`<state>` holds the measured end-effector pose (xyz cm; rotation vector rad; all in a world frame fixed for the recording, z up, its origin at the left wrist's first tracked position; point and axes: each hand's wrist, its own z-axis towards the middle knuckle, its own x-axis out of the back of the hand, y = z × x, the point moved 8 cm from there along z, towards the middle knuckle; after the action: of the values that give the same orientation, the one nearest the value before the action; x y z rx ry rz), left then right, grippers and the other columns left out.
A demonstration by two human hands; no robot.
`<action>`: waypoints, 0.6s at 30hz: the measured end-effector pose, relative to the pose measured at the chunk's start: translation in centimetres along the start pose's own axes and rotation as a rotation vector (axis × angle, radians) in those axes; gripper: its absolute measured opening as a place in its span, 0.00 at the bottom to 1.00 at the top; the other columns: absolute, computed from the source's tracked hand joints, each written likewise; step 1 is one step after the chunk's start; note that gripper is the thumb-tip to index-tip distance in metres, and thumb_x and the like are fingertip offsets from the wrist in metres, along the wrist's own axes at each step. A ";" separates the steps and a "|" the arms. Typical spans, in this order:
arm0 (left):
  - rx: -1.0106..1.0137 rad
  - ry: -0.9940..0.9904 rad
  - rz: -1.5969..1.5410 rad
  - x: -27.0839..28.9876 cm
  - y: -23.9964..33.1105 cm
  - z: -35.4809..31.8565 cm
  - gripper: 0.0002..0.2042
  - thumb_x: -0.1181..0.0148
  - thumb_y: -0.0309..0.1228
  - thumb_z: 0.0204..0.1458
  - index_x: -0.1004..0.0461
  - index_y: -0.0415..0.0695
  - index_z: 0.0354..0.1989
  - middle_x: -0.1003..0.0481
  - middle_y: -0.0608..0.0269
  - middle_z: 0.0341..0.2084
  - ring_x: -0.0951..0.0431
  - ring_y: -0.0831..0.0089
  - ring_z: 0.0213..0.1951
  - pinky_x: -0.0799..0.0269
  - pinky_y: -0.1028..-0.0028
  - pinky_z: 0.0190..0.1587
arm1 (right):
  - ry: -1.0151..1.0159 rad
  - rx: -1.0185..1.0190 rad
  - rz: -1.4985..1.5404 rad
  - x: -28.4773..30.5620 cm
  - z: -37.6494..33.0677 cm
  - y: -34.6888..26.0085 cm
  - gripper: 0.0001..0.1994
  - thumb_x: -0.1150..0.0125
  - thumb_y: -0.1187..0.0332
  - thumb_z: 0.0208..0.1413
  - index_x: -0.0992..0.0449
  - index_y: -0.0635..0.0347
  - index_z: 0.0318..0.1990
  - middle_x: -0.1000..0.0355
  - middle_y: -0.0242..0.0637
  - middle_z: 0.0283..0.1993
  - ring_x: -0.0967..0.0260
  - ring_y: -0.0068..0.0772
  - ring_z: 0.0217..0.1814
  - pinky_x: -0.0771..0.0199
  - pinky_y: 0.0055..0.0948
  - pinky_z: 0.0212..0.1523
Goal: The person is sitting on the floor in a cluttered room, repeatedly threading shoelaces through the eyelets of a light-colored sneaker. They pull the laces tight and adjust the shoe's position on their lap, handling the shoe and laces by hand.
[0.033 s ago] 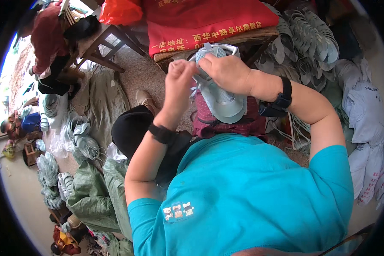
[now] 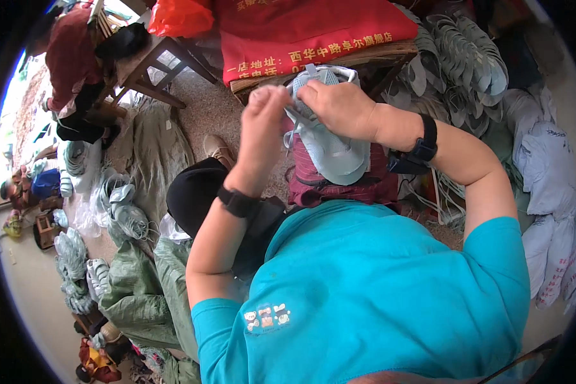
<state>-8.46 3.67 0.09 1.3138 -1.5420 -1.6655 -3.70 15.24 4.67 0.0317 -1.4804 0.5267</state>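
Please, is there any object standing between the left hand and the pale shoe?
No object visibly stands between them. The left hand is raised close beside the pale shoe; blur hides whether they touch. The right hand lies across the shoe, covering part of it.

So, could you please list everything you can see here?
Shoe upper: one, pale blue, upper centre.
Striped cloth: one, maroon, below it.
Printed cloth: one, red, on the table.
Table: one, brown, top centre.
Plastic bag: one, red, upper left.
Wooden bench: one, brown, upper left.
Pale bundles: many, grey-green, left and right.
Sacks: several, green left, white right.
Co-worker: one, dark red top, upper left.
Shirt: one, teal, lower centre.
Wrist straps: at least two, black, wrists.
Left hand: one, bare, left of shoe upper.
Right hand: one, bare, on shoe upper.
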 end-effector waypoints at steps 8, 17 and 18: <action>-0.123 -0.074 0.349 0.5 5.0 0.0 0.08 0.49 0.31 0.65 0.29 0.41 0.34 0.31 0.74 0.27 0.36 0.86 0.29 0.39 0.82 0.33 | 0.002 0.353 0.449 4.2 -2.2 -10.7 0.12 0.42 0.77 0.48 0.30 0.62 0.42 0.31 0.42 0.36 0.26 0.45 0.36 0.25 0.38 0.33; -0.057 -0.119 0.286 -1.4 0.1 -0.8 0.04 0.45 0.21 0.58 0.27 0.38 0.40 0.26 0.65 0.30 0.25 0.79 0.31 0.26 0.75 0.34 | -0.010 0.493 0.488 0.1 -3.1 -9.3 0.08 0.47 0.73 0.51 0.31 0.61 0.39 0.32 0.45 0.35 0.27 0.49 0.34 0.24 0.43 0.31; -0.035 -0.121 0.294 -1.5 0.0 -0.7 0.04 0.44 0.20 0.56 0.26 0.38 0.39 0.25 0.64 0.30 0.24 0.78 0.31 0.25 0.74 0.34 | -0.018 0.484 0.481 0.0 -3.2 -9.2 0.08 0.47 0.73 0.51 0.31 0.61 0.39 0.32 0.45 0.36 0.26 0.49 0.34 0.24 0.43 0.31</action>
<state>-7.25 4.62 0.57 0.9296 -1.6758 -1.5991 2.54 8.13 7.00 0.0613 -1.3472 1.2703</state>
